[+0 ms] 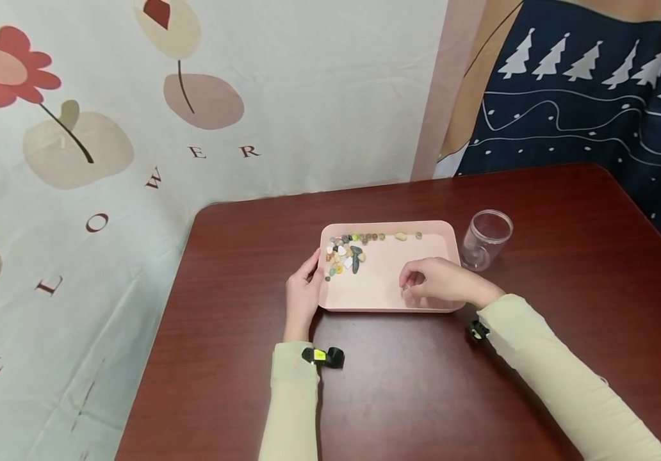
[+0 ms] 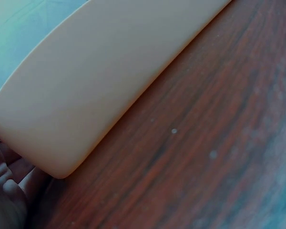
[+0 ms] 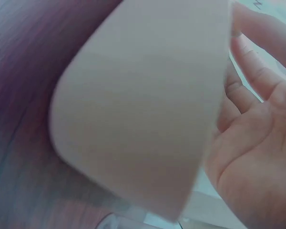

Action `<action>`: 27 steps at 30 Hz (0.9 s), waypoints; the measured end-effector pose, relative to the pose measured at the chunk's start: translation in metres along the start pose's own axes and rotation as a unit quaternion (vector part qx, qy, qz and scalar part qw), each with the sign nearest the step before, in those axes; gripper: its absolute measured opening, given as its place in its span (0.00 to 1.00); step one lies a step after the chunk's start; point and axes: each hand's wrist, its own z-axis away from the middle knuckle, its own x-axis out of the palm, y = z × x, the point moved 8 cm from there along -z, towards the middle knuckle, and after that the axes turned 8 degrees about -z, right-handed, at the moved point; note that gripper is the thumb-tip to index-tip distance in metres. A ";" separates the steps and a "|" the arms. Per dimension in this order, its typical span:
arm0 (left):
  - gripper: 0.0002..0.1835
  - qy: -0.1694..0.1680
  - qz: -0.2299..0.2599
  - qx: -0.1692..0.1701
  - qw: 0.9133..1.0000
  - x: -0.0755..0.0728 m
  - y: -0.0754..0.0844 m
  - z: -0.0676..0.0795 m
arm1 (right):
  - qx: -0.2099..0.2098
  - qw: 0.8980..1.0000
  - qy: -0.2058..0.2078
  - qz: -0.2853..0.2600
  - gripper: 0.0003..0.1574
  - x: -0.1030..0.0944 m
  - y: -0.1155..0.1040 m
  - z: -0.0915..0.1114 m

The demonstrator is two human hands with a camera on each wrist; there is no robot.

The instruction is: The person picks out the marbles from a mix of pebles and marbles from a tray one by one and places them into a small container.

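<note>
A pink tray (image 1: 376, 291) lies on the table, with a group of small coloured pebbles (image 1: 342, 256) in its left part. More pebbles form a row along the far rim. My left hand (image 1: 303, 296) holds the tray's left edge; in the left wrist view its fingers (image 2: 14, 176) are partly hidden at the tray's corner. Above the tray's right half, my right hand (image 1: 437, 282) pinches a small pebble (image 3: 236, 33) between thumb and fingertip. Its other fingers are loosely bent, and the pebble's colour is hard to make out.
A clear jar (image 1: 486, 240) stands on the table just right of the tray, close to my right forearm. The brown wooden table (image 1: 238, 269) meets a printed cloth (image 1: 307, 96) at the back and left. A navy cloth (image 1: 584, 128) hangs at the back right.
</note>
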 end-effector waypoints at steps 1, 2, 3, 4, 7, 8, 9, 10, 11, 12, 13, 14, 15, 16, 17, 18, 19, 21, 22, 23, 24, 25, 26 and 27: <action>0.21 0.001 -0.001 0.000 1.000 0.000 0.000 0.000 | -0.005 1.000 0.006 -0.001 0.05 -0.001 -0.002 0.000; 0.21 0.002 -0.001 0.000 1.000 -0.001 0.001 0.000 | -0.010 1.000 0.010 0.000 0.05 -0.002 -0.003 0.000; 0.21 0.002 -0.001 -0.001 1.000 -0.001 0.001 0.000 | -0.015 1.000 0.015 -0.001 0.04 -0.003 -0.005 0.001; 0.21 0.002 -0.002 -0.002 1.000 -0.001 0.001 0.001 | -0.021 1.000 0.019 -0.003 0.04 -0.004 -0.006 0.001; 0.21 0.003 -0.003 -0.004 1.000 0.000 0.000 0.001 | -0.031 0.999 0.032 -0.019 0.04 -0.007 -0.011 0.002; 0.21 0.004 -0.003 -0.004 1.000 0.000 0.000 0.001 | -0.032 0.998 0.036 -0.030 0.04 -0.008 -0.013 0.003; 0.21 0.005 -0.002 -0.004 1.000 0.000 0.000 0.001 | -0.032 0.998 0.040 -0.042 0.04 -0.009 -0.014 0.003; 0.21 0.006 0.000 -0.005 1.000 0.000 0.000 0.001 | -0.031 0.997 0.045 -0.055 0.05 -0.011 -0.015 0.003; 0.21 0.007 0.001 -0.006 1.000 -0.001 0.000 0.001 | -0.030 0.996 0.049 -0.070 0.06 -0.012 -0.016 0.004; 0.20 0.009 0.001 -0.007 1.000 -0.001 0.000 0.001 | -0.028 0.995 0.053 -0.083 0.08 -0.013 -0.016 0.004; 0.20 0.011 0.001 -0.009 1.000 -0.002 0.000 0.001 | -0.025 0.993 0.057 -0.097 0.09 -0.014 -0.016 0.004; 0.20 0.013 0.001 -0.010 1.000 -0.002 -0.001 0.001 | -0.022 0.992 0.062 -0.107 0.10 -0.015 -0.016 0.005; 0.20 0.014 0.002 -0.010 1.000 -0.002 -0.001 0.001 | -0.021 0.991 0.067 -0.114 0.10 -0.016 -0.017 0.005; 0.20 0.015 0.002 -0.010 1.000 -0.002 -0.001 0.001 | -0.020 0.990 0.072 -0.122 0.10 -0.018 -0.019 0.006; 0.20 0.016 0.001 -0.009 1.000 -0.003 -0.001 0.001 | -0.023 0.988 0.076 -0.129 0.09 -0.019 -0.022 0.007; 0.20 0.016 0.002 -0.008 1.000 -0.003 -0.001 0.001 | -0.028 0.987 0.081 -0.133 0.09 -0.021 -0.027 0.008; 0.20 0.015 0.003 -0.006 1.000 -0.002 -0.001 0.001 | -0.032 0.986 0.086 -0.139 0.08 -0.023 -0.031 0.010; 0.20 0.012 0.007 -0.003 1.000 -0.002 0.000 0.001 | -0.043 0.984 0.093 -0.146 0.07 -0.027 -0.040 0.013; 0.20 0.011 0.010 -0.002 1.000 -0.002 0.000 0.001 | -0.049 0.983 0.095 -0.148 0.08 -0.029 -0.044 0.014; 0.20 0.011 0.012 -0.002 1.000 -0.002 -0.001 0.001 | -0.051 0.983 0.098 -0.149 0.08 -0.031 -0.047 0.015; 0.20 0.011 0.015 -0.002 1.000 -0.002 -0.001 0.001 | -0.050 0.982 0.104 -0.150 0.08 -0.032 -0.047 0.016; 0.21 0.011 0.017 -0.002 1.000 -0.001 -0.001 0.001 | -0.046 0.981 0.110 -0.153 0.09 -0.034 -0.045 0.016; 0.21 0.012 0.017 -0.003 1.000 -0.002 -0.001 0.001 | -0.045 0.980 0.117 -0.156 0.10 -0.035 -0.041 0.016; 0.21 0.011 0.018 -0.005 1.000 -0.001 -0.001 0.002 | -0.044 0.978 0.125 -0.163 0.11 -0.036 -0.037 0.016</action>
